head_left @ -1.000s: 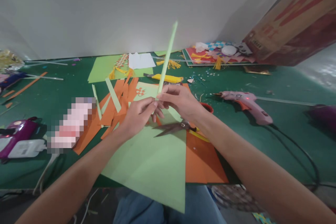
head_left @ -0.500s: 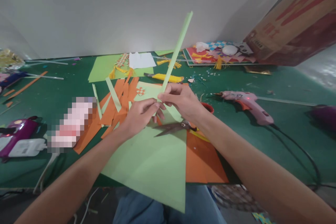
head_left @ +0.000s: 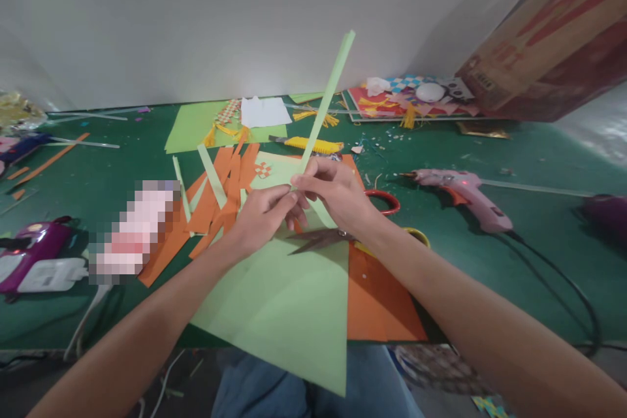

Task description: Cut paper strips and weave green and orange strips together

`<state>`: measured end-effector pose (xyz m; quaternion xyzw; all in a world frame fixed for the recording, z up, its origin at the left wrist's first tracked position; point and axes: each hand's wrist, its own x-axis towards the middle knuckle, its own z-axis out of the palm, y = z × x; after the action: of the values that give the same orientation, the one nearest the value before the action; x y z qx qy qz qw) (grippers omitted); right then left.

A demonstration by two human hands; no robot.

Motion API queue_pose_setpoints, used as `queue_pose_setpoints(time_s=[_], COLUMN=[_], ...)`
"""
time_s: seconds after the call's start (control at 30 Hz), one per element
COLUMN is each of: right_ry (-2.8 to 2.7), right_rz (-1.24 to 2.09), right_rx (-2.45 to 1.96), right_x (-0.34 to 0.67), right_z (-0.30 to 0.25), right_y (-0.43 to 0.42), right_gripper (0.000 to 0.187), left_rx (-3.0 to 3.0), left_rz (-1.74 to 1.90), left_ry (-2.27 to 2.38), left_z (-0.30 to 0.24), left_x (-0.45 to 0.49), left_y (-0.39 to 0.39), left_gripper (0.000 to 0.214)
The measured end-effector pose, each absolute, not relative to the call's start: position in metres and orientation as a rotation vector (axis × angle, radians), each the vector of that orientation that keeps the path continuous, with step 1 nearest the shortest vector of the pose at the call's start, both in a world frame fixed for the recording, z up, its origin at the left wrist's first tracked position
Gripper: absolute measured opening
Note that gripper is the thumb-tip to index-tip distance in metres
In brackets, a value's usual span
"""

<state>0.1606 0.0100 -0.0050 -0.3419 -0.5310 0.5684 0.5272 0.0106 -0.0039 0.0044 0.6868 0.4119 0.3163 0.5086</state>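
A long light green paper strip (head_left: 327, 101) slants up from my fingers, its free end in front of the wall. My right hand (head_left: 337, 192) pinches it near the lower end. My left hand (head_left: 269, 209) meets the right one there, thumb and forefinger closed on the same end; the exact grip is partly hidden. Below the hands a pair of scissors (head_left: 323, 238) with red and yellow handles lies with its blades apart on a light green paper sheet (head_left: 279, 300). A small orange-and-white woven square (head_left: 263, 170) rests just beyond my left hand.
Orange paper strips (head_left: 215, 192) lie left of the hands, and an orange sheet (head_left: 382, 300) is under the scissors. A pink glue gun (head_left: 463, 192) with a cord is at right. A yellow cutter knife (head_left: 313, 145) lies behind. A brown paper bag (head_left: 543, 39) leans at back right.
The strip's upper end has dipped slightly down and left. My right hand has shifted a little left, and more of the scissors' handles shows.
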Motion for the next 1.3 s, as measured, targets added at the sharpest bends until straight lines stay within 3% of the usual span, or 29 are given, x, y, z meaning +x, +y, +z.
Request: queue_pose_setpoints(time_s=[1.3], right_ry=[-1.152], right_rz=[1.434], right_rx=[-0.849], right_x=[0.168], right_z=[0.002], right_y=[0.016], right_gripper=[0.029], left_rx=[1.6], left_rz=[0.699], left_ry=[0.983], left_z=[0.007], left_x=[0.008], left_y=[-0.005], left_gripper=[0.027])
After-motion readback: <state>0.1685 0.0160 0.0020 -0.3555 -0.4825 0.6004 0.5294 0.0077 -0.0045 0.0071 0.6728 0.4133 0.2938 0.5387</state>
